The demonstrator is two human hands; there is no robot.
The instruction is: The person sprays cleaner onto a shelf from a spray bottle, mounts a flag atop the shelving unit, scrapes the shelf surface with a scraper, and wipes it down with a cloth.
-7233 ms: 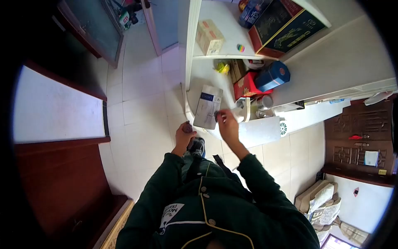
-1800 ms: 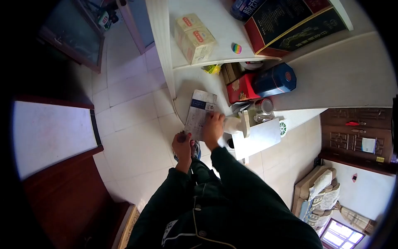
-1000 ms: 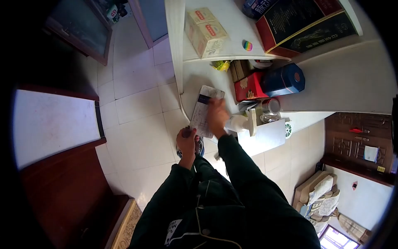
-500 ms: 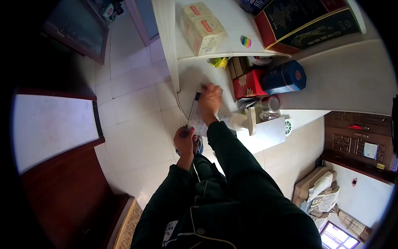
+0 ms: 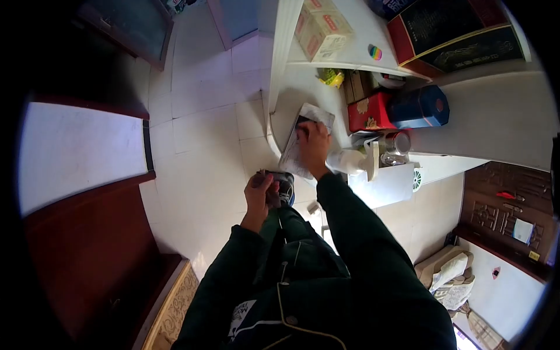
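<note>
A greyish printed sheet or booklet lies at a slant on the white lower shelf. My right hand rests over its upper part, fingers curled by a dark patch or small dark item; whether it grips that is hidden. Below the shelf's edge, my left hand is closed, thumb against fingers, in front of a dark shoe. What it holds, if anything, is too small to name. Right of the sheet stands a whitish bottle-like container, close to my right wrist.
Farther right are a red floral box, a blue octagonal tin and a lidded jar. A yellow-green packet lies behind. Cream boxes stand on the upper shelf. A white-topped dark red cabinet is at left.
The view has shifted, so the shelf appears farther right. My left hand has come away from the sheet's lower end. My right hand stays over the sheet, fingers now curled near the dark patch.
</note>
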